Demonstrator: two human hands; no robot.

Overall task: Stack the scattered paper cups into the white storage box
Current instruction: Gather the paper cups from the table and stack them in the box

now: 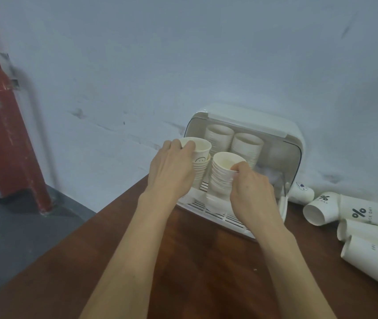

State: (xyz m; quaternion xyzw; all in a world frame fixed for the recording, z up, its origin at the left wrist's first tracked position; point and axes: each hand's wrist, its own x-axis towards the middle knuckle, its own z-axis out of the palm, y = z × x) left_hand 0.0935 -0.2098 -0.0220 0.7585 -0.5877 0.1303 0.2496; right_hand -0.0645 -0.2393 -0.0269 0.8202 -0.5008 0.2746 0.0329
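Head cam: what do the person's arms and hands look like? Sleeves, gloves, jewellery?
Both forearms are bare up to the frame's bottom edge, with no sleeves in view. The left hand and right hand wear no gloves. No rings, watch or wristbands visible.

white cups (353,211) with black print, brown table (206,261)

"%" and "NICE DAY", lying paper cup (365,211)

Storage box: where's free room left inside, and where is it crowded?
The storage box looks free at its right side, beside the back stacks. Its left and front are crowded: left hand and right hand hold cup stacks there. Loose cups clutter the table right of the box.
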